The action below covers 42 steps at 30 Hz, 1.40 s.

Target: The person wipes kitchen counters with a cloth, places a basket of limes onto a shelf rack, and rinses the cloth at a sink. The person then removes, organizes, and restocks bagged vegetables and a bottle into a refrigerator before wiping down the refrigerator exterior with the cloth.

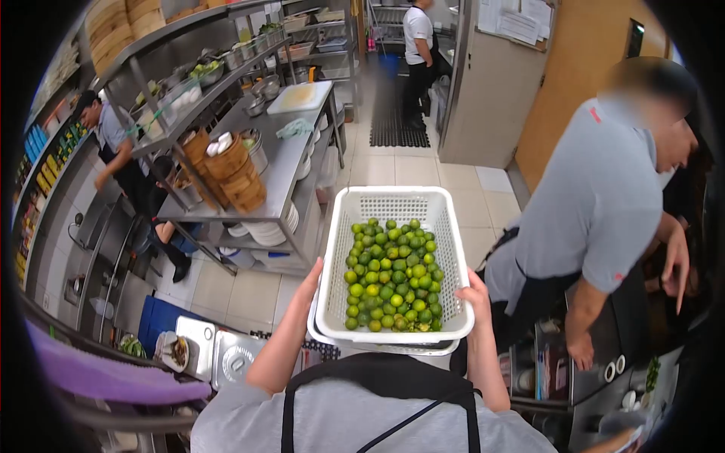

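A white perforated plastic basket (pixel 387 192) is held out in front of my body, over the floor. Many small green limes (pixel 393 275) cover its bottom, a few of them yellowish. Under the basket's near edge shows the rim of a second white container (pixel 377 347). My left hand (pixel 310 285) grips the basket's left side, its fingers mostly hidden beneath. On the right side my right hand (pixel 476 298) is wrapped round the rim, thumb and fingers partly showing.
A steel table (pixel 279 162) with bamboo steamers (pixel 236 174) and a cutting board (pixel 298 98) stands ahead left. Close on the right a person (pixel 589 189) leans over a counter. Another person (pixel 113 143) works at the left, and a third (pixel 418 60) stands by a black mat (pixel 396 113).
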Available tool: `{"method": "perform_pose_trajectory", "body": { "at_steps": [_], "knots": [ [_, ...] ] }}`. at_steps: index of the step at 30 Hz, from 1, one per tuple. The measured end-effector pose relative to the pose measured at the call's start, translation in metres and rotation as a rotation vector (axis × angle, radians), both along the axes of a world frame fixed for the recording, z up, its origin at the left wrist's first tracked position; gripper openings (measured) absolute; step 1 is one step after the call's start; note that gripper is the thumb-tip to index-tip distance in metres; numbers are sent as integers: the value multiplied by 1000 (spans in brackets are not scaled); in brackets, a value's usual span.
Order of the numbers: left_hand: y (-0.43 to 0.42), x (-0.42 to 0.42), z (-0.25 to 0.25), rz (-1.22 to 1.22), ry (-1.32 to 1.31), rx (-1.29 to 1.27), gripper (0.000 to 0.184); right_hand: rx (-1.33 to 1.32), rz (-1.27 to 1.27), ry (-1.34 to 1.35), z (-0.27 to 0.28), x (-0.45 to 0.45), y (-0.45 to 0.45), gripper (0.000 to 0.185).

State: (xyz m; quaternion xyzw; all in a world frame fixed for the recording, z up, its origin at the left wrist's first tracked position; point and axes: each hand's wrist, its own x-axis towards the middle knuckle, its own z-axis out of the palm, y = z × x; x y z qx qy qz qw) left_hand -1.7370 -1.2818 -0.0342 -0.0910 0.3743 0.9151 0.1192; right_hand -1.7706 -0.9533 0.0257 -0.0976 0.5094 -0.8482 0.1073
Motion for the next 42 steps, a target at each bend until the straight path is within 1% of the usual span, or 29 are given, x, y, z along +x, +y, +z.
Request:
{"method": "perform_pose_trajectory", "body": {
  "at_steps": [2,4,6,8,9,10,12,13,14,15,16,18,19,20,22,23,24,25,26,27,28,30,33,34,36,38,41,42],
  "knots": [
    [-25,-38,-20,43,35,37,63,-14,28,-16,8,-39,-23,61],
    [-45,-59,-18,64,35,24,62,32,69,-27,-6,-81,-39,61],
    [-64,-92,-3,106,44,-38,62,43,72,-7,1,-121,-65,61],
    [-80,-131,19,132,-64,-89,61,46,75,-16,-5,-163,-87,61],
    [-96,-156,5,128,-67,-88,61,74,57,-15,-2,-182,-96,61],
    [-119,-192,-21,115,-51,-78,62,99,38,-2,6,-206,-107,60],
    [-137,-242,-16,94,-38,-71,62,85,9,6,21,-242,-120,60],
    [-139,-273,-15,62,-19,-58,63,78,-14,10,27,-264,-121,60],
    [-132,-300,-2,30,-4,-46,63,79,-18,10,28,-288,-119,60],
    [-120,-320,23,22,-32,-46,66,79,-57,30,27,-306,-115,60],
    [-111,-345,31,21,-32,-46,66,78,-93,53,27,-327,-111,60],
    [-99,-396,46,13,-26,-78,63,62,-111,64,29,-366,-102,62],
    [-97,-422,55,-36,11,-64,60,40,-148,56,37,-384,-101,62],
    [-96,-451,54,-95,41,-65,61,17,-185,51,41,-403,-99,63],
    [-97,-513,50,-108,130,-32,61,0,-207,63,48,-452,-100,64],
    [-97,-536,59,-148,108,-4,58,9,-223,62,52,-475,-101,65],
    [-94,-553,61,-136,102,5,58,19,-237,54,55,-497,-101,66],
    [-78,-574,68,-155,58,61,57,15,-222,58,55,-525,-85,67],
    [-80,-602,77,-189,26,128,56,12,-216,74,63,-552,-89,67],
    [-83,-625,79,-160,42,99,51,9,-203,73,70,-576,-93,67],
    [-87,-645,79,-152,49,95,51,8,-188,67,74,-601,-96,66],
    [-102,-680,77,-63,52,-78,49,7,-147,67,84,-654,-109,66],
    [-128,-720,65,-20,101,-51,49,2,-39,63,96,-733,-123,66],
    [-141,-734,67,-5,112,-35,49,-3,20,60,96,-759,-135,66],
    [-160,-762,80,59,227,2,48,14,68,57,96,-815,-159,66],
    [-173,-795,100,109,199,6,50,-5,132,47,96,-866,-187,67],
    [-203,-844,102,344,121,-92,58,8,188,69,103,-935,-231,68],
    [-219,-869,109,346,134,-92,58,0,213,90,113,-964,-247,67]
  ]
}}
